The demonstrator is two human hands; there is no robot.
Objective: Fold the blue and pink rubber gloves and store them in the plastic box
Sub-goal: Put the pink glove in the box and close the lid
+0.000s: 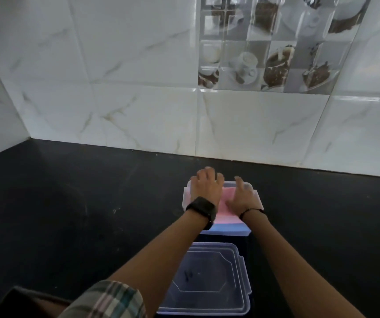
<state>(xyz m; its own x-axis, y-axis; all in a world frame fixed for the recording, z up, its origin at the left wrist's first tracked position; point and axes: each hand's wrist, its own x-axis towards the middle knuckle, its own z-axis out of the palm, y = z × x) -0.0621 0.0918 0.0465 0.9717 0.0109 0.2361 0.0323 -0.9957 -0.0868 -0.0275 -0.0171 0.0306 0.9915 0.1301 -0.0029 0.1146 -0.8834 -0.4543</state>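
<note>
On the black counter (69, 214) the left hand (205, 189) lies palm down over the left side of the box (227, 230), fingers curled over its far-left rim, gripping nothing (a dark band sits on that wrist). Between the hands shows the pink glove (224, 200), folded and lying inside the box, with a strip of blue glove (228, 226) beneath it at the near edge. The right hand (243, 196) presses flat on the pink fold, fingers loosely spread toward the far-right corner. The lid (207, 278) lies apart, straight toward the person from the box, long axis running near to far; both hands look equally near to it.
</note>
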